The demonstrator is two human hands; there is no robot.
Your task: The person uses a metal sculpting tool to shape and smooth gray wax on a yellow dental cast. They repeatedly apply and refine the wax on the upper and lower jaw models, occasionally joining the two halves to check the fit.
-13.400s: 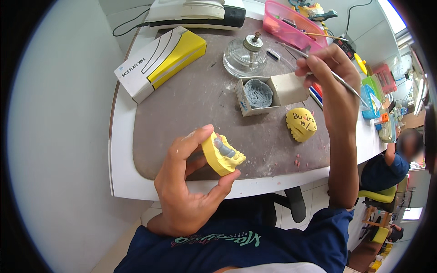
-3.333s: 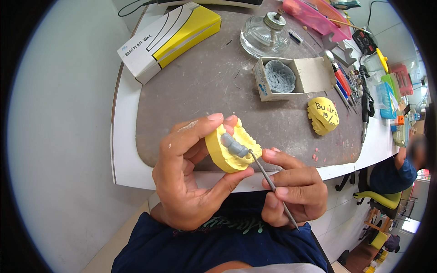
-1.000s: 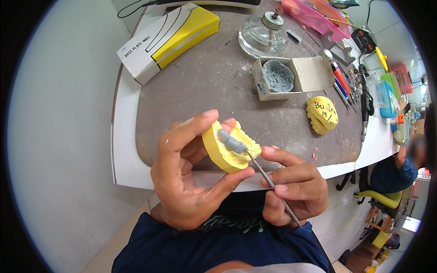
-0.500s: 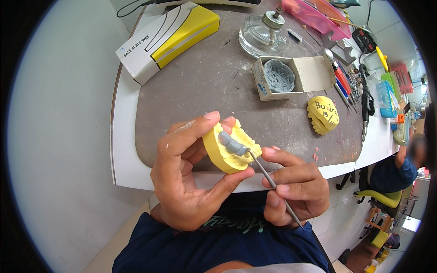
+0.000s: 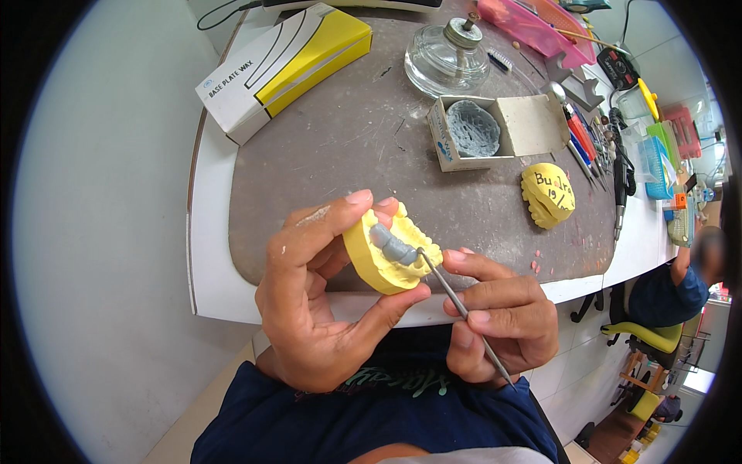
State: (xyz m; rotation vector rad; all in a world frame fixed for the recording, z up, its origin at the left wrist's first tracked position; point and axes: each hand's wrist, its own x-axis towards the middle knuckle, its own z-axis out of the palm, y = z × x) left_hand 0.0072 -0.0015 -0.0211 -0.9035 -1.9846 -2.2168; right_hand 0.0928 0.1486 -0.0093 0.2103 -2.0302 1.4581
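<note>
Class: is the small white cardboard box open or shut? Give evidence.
Open: the small white cardboard box has its lid flap spread rightward, exposing a round grey mass.

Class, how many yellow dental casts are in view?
2. Held cast, in the left hand; loose cast, on the mat toward its right side. None looks hidden.

i get a bright, even feed with soft shadows. the yellow model reads sharp, glints dot the glass lamp, and a white panel glares at right. fisheye bends the bench toward the black corners; far details look soft.
</note>
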